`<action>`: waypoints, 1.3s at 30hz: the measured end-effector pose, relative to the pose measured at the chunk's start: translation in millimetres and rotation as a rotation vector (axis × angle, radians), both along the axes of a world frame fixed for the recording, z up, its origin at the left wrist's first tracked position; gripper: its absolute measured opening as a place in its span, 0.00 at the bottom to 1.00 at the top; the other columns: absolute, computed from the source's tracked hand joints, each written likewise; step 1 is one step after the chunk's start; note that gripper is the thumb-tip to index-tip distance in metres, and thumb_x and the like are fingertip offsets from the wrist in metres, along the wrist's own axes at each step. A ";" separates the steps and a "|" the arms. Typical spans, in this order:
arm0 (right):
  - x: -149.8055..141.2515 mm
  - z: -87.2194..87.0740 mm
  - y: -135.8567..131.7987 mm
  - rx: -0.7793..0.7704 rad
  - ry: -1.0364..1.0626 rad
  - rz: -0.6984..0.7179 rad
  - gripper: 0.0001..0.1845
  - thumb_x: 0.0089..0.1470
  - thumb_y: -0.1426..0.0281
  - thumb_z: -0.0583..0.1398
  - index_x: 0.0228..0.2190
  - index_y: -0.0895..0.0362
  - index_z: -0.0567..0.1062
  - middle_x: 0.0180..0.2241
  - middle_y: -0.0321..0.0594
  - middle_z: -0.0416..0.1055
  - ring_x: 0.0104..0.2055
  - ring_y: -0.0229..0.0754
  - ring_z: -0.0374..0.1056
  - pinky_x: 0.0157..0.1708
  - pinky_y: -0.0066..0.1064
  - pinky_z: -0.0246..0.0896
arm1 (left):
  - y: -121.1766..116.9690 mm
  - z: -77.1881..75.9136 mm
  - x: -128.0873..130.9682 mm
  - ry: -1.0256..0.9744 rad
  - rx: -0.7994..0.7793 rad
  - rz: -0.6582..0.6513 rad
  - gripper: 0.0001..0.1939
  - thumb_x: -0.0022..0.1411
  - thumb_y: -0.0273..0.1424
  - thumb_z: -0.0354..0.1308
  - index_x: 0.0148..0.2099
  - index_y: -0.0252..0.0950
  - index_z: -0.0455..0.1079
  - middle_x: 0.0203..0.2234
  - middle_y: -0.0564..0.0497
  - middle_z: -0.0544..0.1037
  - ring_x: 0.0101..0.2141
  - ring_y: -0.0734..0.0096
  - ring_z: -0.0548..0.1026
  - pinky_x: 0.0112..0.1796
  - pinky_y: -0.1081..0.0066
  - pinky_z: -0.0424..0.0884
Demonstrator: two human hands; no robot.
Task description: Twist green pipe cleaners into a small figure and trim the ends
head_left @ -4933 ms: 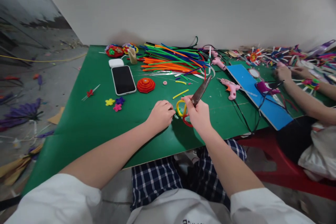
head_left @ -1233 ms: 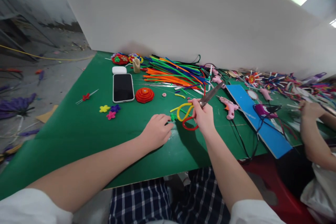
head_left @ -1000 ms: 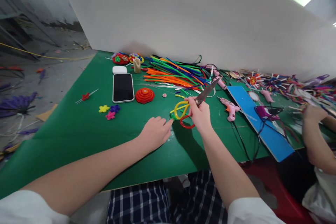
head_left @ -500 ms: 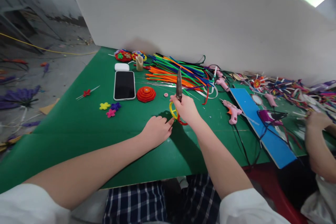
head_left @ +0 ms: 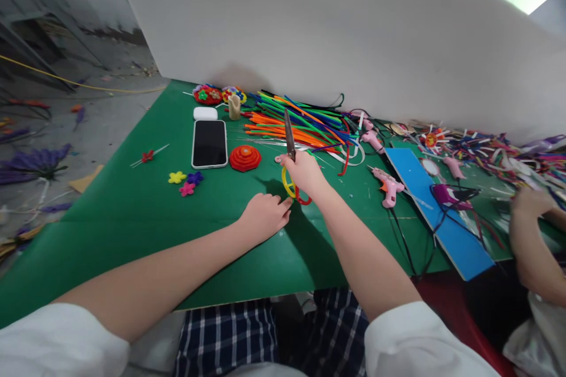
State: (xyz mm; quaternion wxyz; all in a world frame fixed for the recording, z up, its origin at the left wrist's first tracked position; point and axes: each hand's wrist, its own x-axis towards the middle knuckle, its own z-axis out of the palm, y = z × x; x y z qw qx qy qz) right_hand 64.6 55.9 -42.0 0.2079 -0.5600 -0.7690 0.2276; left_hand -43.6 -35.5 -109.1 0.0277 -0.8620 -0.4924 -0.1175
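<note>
My right hand (head_left: 305, 171) is closed round a pair of scissors (head_left: 289, 136), gripping them near the pivot. The blades point up and away, leaning slightly left, and the yellow and red handle loops hang down by the green tabletop. Close beside the loops, my left hand (head_left: 265, 218) rests on the table with its fingers bent together. Whatever is under its fingertips is too small or hidden to make out. A small pink ring (head_left: 278, 159) lies just left of my right hand. Further left sits a red-orange layered disc (head_left: 244, 158).
Left of the disc are a phone (head_left: 209, 144), a white case (head_left: 206, 113) and several small flowers (head_left: 187, 189). Pipe cleaners (head_left: 292, 121) lie piled behind. To the right are a pink glue gun (head_left: 389, 186), a blue board (head_left: 435, 212) and a co-worker's hand (head_left: 530, 203).
My right hand has shifted slightly left, and the scissors' blades now lean further left. My left hand stays almost in place. The whole view has moved a little.
</note>
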 end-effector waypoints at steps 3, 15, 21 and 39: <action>-1.0 0.7 3.7 -0.019 -0.023 -0.002 0.16 0.53 0.62 0.50 0.27 0.56 0.73 0.27 0.41 0.73 0.29 0.42 0.67 0.28 0.29 0.57 | -0.9 0.5 0.5 0.001 0.008 -0.002 0.16 0.60 0.34 0.45 0.48 0.36 0.66 0.24 0.48 0.72 0.27 0.67 0.72 0.26 0.69 0.57; -10.7 6.1 5.3 -0.003 -0.118 -0.011 0.15 0.54 0.64 0.50 0.29 0.59 0.73 0.28 0.46 0.73 0.31 0.45 0.68 0.31 0.31 0.57 | 0.6 2.2 4.5 0.028 -0.009 0.009 0.17 0.61 0.32 0.44 0.48 0.35 0.67 0.24 0.48 0.72 0.26 0.67 0.72 0.26 0.69 0.59; -5.1 4.1 -11.4 0.046 -0.080 -0.027 0.17 0.56 0.62 0.49 0.33 0.58 0.73 0.30 0.44 0.74 0.33 0.45 0.69 0.32 0.30 0.57 | 2.0 1.0 4.6 0.028 -0.021 -0.004 0.16 0.60 0.30 0.44 0.47 0.34 0.68 0.24 0.48 0.73 0.26 0.67 0.72 0.26 0.69 0.60; 31.6 -8.5 -38.5 0.093 0.398 -0.184 0.21 0.54 0.56 0.50 0.30 0.58 0.74 0.22 0.38 0.71 0.23 0.38 0.66 0.25 0.27 0.57 | 1.9 -0.8 1.8 -0.010 -0.057 -0.008 0.16 0.60 0.29 0.45 0.48 0.37 0.68 0.26 0.49 0.72 0.29 0.67 0.71 0.29 0.68 0.62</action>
